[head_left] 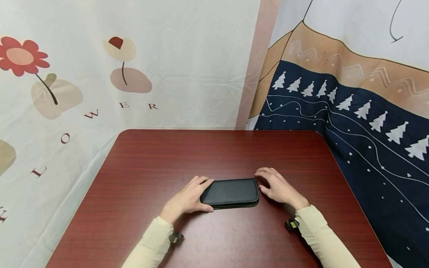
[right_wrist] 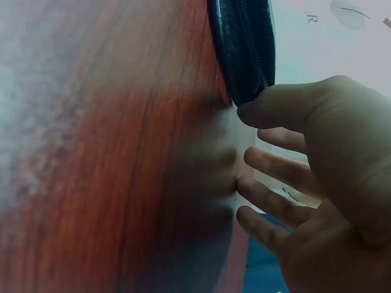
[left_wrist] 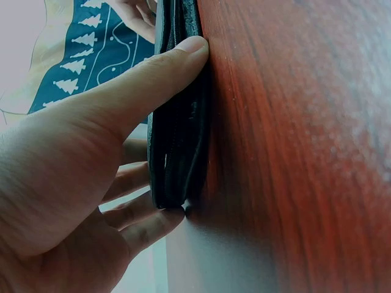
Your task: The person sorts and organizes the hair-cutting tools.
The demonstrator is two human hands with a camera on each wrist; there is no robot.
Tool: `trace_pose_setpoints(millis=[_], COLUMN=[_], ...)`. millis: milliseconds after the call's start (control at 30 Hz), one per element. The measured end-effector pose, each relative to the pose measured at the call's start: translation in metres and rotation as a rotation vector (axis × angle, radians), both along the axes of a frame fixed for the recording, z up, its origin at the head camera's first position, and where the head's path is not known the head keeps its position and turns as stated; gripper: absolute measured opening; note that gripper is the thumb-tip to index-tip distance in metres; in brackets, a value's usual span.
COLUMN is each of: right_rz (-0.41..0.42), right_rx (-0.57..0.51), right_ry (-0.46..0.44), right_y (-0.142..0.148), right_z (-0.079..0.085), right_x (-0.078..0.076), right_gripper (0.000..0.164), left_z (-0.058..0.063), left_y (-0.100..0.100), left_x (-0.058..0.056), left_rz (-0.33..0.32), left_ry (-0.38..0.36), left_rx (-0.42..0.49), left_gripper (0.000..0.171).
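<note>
A black zip-around wallet [head_left: 230,192] lies flat on the reddish-brown table, its long side running left to right. My left hand [head_left: 188,197] holds the wallet's left end, the thumb against the near edge and the fingers around the far side. Up close in the left wrist view, that thumb [left_wrist: 177,61] lies across the wallet's zipped edge [left_wrist: 177,134]. Just off the wallet's right end, my right hand [head_left: 279,188] has loosely bent fingers and grips nothing. The right wrist view shows its thumb [right_wrist: 275,108] by the wallet's corner [right_wrist: 247,55] and zip teeth.
The wooden table [head_left: 214,149] has rounded far corners. Behind it hangs a pale cloth [head_left: 194,56] printed with flowers and letters. To the right hangs a dark blue cloth [head_left: 335,123] with white trees. A small black device [head_left: 175,237] sits at each wrist.
</note>
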State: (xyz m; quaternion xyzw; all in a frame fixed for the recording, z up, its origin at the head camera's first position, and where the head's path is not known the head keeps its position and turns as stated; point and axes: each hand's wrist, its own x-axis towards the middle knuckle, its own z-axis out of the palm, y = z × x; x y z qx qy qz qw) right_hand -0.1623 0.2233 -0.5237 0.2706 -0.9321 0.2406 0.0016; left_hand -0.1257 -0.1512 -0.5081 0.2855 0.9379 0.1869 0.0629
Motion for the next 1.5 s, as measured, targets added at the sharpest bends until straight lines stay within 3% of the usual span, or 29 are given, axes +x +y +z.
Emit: trace_pose_setpoints(millis=[200, 500, 933, 1500], right_rz=[-0.004, 0.015, 0.038, 0.089], right_rx=[0.015, 0.007, 0.012, -0.006], right_ry=[-0.004, 0.028, 0.068, 0.120], right_y=[-0.003, -0.005, -0.005, -0.004], right_z=[-0.002, -0.004, -0.006, -0.008], right_x=[-0.005, -0.009, -0.011, -0.013], right_gripper=[0.040, 0.019, 0.008, 0.021], left_z=[-0.001, -0.002, -0.003, -0.006], left_y=[0.000, 0.000, -0.002, -0.004], left_x=[0.000, 0.000, -0.001, -0.003], left_rz=[0.005, -0.005, -0.012, -0.005], left_ry=[-0.005, 0.015, 0.029, 0.021], left_rx=[0.010, 0.011, 0.011, 0.017], left_gripper=[0.103, 0.101, 0.102, 0.104])
